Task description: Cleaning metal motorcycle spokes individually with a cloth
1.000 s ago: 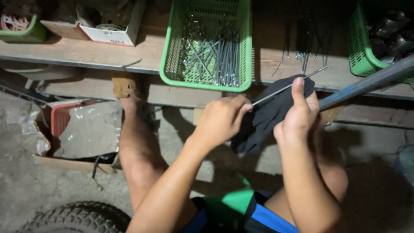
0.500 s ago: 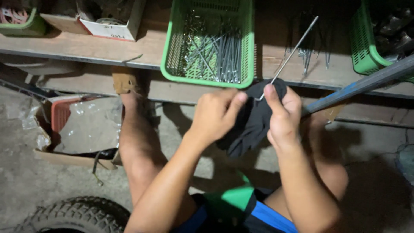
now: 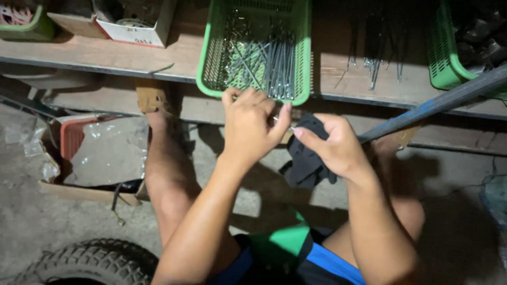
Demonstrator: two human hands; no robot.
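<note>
Half a second earlier a long thin metal spoke stood up from between the hands toward the shelf; now only a short bit of that thin metal rod shows between them, just below the green plastic basket of metal spokes. The left hand has its fingers curled nearly closed, thumb pinching the rod. The right hand grips a crumpled black cloth, fingers folded around it.
</note>
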